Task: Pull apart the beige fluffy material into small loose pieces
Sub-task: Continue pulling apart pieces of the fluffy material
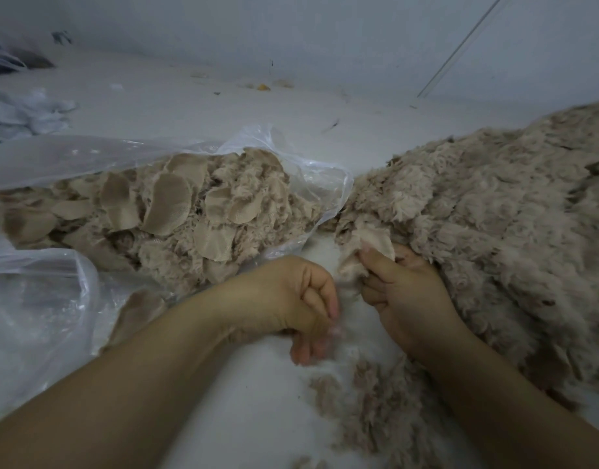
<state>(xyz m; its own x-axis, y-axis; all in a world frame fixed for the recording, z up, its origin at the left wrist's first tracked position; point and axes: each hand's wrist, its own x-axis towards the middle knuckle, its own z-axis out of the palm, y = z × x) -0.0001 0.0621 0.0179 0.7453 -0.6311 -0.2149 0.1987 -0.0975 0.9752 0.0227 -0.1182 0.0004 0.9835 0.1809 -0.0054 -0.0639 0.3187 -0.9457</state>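
A big heap of beige fluffy material [487,231] fills the right side of the white surface. My right hand [406,292] sits at the heap's left edge and pinches a small beige piece [362,252] between thumb and fingers. My left hand [308,299] is just left of it, fingers curled into a loose fist; blurred wisps of fluff show at its fingertips, and whether it holds any is unclear. Loose fluff scraps [369,407] lie on the surface below both hands.
An open clear plastic bag [308,157] on the left holds many small round beige pieces [169,211]. More crumpled plastic [37,316] lies at the near left. A white wall runs along the back, with small debris [262,87] near it.
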